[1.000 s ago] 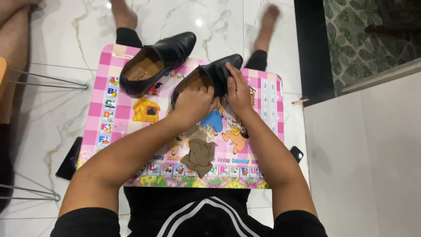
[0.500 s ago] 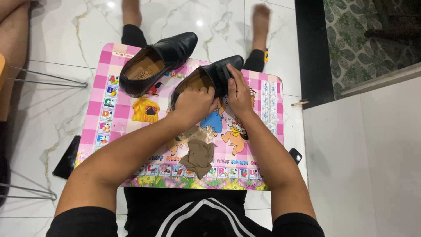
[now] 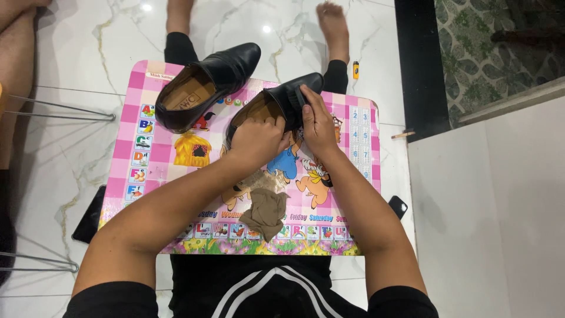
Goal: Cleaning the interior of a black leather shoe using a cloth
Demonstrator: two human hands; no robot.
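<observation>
I see the black shoe (image 3: pixel 276 106) lying just above the centre of the frame on the pink surface (image 3: pixel 359 176). My left hand (image 3: pixel 256 140) clamps its heel end, fingers curled over the rim. My right hand (image 3: pixel 315 121) presses on its upper, fingers closed over it. A second black shoe (image 3: pixel 206 85) sits apart at upper left, and a brown cloth (image 3: pixel 265 209) lies below the hands.

We see a white marble floor (image 3: pixel 76 165) with grey and gold veins, shining under ceiling light. At the right, a black threshold strip (image 3: pixel 419 65) borders a green patterned floor (image 3: pixel 488 53). A plain white surface (image 3: pixel 500 218) fills the lower right.
</observation>
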